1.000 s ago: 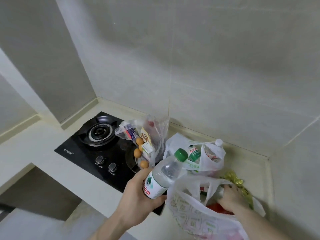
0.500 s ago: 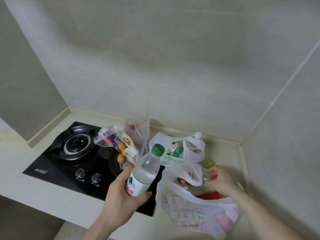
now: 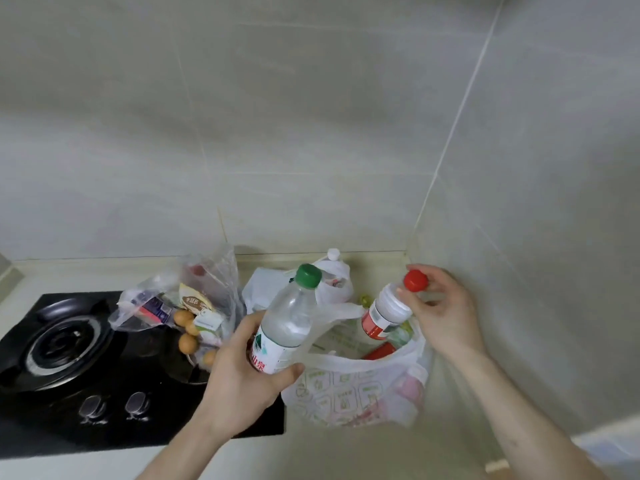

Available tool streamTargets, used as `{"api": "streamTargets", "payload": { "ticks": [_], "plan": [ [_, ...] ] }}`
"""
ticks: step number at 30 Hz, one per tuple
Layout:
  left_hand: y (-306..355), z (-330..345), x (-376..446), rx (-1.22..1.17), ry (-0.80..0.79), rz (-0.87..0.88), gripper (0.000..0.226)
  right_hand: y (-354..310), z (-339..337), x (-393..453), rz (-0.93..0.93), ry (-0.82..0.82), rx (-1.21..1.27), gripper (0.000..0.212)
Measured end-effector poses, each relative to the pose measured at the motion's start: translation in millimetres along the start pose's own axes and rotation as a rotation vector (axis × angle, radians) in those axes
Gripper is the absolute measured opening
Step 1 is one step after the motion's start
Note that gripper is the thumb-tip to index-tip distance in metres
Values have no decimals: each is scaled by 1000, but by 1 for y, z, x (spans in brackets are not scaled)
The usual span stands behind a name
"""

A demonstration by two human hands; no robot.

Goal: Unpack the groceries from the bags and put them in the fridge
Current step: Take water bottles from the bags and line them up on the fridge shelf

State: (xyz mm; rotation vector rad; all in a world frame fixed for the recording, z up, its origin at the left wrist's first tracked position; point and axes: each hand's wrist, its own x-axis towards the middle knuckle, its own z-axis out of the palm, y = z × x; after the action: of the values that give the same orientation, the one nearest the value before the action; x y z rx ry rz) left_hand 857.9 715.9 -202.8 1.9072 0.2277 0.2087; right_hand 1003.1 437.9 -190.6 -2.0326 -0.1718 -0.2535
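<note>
My left hand grips a clear water bottle with a green cap by its lower half, held tilted above the counter. My right hand holds a red-capped bottle by its neck, lifted partly out of a white printed plastic bag in the counter's corner. More red items show inside that bag. A second white bag behind it holds a white-capped bottle. A clear bag with packets and several brown eggs lies on the stove.
A black gas hob with one burner and two knobs fills the left of the pale counter. Tiled walls close in behind and on the right, forming a tight corner.
My right hand has come up out of the printed bag with the red-capped bottle. My left hand keeps the green-capped bottle. The view has shifted rightwards towards the corner.
</note>
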Motion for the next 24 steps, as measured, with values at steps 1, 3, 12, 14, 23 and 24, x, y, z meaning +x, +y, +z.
{"api": "streamTargets", "payload": {
  "ticks": [1, 3, 12, 14, 23, 24],
  "plan": [
    [4, 3, -1, 3, -16, 14, 62, -12, -8, -7, -13, 36, 38, 36],
    [13, 10, -3, 5, -68, 38, 62, -31, -23, -25, -17, 77, 116, 36],
    [51, 55, -22, 14, -288, 139, 61, -48, -84, -120, 42, 161, 331, 37],
    [59, 71, -35, 3, -329, 151, 62, -48, -99, -146, 65, 205, 352, 32],
    [85, 147, -127, -5, -563, 169, 63, -38, -176, -282, 333, 430, 506, 30],
    [90, 154, -140, 1, -597, 183, 62, -39, -185, -300, 353, 430, 499, 26]
  ]
}}
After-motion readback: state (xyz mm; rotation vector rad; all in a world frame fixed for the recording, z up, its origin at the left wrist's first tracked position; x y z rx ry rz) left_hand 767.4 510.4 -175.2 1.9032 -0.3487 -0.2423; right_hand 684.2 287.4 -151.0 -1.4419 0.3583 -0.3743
